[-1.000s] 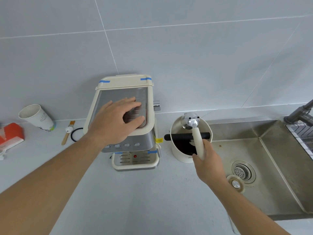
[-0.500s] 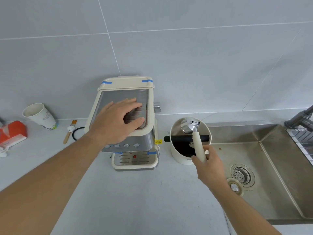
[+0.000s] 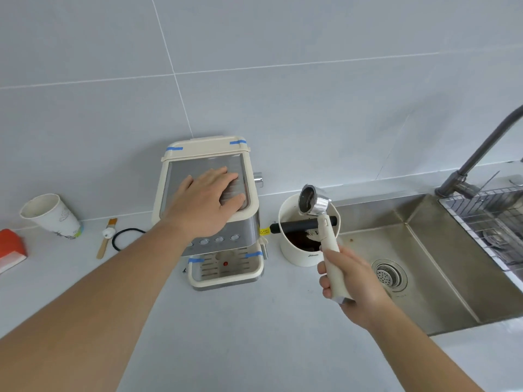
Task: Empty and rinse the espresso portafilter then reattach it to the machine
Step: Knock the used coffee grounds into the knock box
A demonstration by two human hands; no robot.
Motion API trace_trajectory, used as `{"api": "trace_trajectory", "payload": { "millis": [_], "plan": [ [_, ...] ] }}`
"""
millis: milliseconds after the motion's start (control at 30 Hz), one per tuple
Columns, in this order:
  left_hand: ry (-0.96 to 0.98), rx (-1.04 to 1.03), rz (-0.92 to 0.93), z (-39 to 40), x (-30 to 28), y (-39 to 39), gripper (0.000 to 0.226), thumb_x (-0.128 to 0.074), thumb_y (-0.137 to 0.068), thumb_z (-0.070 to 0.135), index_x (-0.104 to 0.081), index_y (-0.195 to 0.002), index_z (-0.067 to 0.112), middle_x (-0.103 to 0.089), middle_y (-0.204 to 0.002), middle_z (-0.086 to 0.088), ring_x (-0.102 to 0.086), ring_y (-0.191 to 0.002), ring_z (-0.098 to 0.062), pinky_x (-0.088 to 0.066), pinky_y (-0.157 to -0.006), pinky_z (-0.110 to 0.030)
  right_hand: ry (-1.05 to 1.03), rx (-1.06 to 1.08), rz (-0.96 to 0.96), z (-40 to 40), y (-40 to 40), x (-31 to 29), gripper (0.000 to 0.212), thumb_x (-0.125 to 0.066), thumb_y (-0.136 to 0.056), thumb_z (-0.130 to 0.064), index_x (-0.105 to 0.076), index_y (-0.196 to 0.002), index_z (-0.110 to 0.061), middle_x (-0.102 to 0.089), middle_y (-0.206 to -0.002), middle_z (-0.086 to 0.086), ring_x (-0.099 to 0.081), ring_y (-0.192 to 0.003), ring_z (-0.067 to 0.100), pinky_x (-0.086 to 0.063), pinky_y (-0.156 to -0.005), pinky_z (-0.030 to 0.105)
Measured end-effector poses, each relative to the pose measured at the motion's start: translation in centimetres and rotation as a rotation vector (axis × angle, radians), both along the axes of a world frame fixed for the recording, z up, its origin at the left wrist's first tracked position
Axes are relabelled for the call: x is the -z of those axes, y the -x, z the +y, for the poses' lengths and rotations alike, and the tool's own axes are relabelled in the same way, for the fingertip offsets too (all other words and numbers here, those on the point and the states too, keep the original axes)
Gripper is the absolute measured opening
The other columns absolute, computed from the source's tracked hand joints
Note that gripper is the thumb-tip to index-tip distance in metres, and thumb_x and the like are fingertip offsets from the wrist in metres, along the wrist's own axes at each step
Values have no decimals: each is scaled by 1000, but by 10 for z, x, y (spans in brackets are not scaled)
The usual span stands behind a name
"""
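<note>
The right hand grips the portafilter over the white bin; the left hand lies flat on the coffee machine. Emptying looks done; next, rinse at the sink

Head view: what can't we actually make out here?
- Portafilter basket: too small and dim to tell whether residue remains.
- Knock box label: too small to read.
- Espresso machine top plate: partly covered by the left hand.
- Faucet spout: cut off by the right edge.
- Right hand palm: faces away.
</note>
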State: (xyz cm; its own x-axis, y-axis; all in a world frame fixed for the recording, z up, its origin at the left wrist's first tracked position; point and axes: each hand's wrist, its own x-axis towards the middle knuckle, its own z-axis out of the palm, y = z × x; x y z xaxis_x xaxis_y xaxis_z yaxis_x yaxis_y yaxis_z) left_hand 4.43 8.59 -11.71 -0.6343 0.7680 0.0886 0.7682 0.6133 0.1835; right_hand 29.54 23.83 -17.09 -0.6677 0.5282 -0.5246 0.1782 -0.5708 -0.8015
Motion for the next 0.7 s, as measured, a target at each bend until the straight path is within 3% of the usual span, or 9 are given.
{"api": "trace_trajectory", "payload": {
  "millis": [133, 433, 700],
  "plan": [
    [-6, 10, 34, -2, -1, -2, 57, -31, -95, 56, -36, -145, 29, -31, -158, 5, -27, -144, -14, -19, -115, -43, 72, -39, 73, -18, -15, -14, 17, -52, -97, -22, -60, -107, -11, -54, -67, 7, -46, -47, 19, -38, -49, 29],
    [-68, 7, 0, -5, -5, -7, 54, -36, -95, 53, -43, -143, 28, -39, -154, 4, -35, -140, -16, -19, -115, -41, 150, 11, 190, -41, -44, -24, 31, -51, -95, -25, -62, -115, -3, -53, -67, 7, -45, -43, 16, -38, -42, 25],
    [-54, -22, -35, -3, -10, -13, 54, -39, -96, 52, -42, -144, 29, -33, -158, 5, -31, -143, -15, -14, -117, -40, 155, 7, 248, -21, -72, -24, 38, -50, -94, -24, -58, -125, -5, -55, -69, 7, -46, -45, 16, -40, -42, 26]
  ]
}}
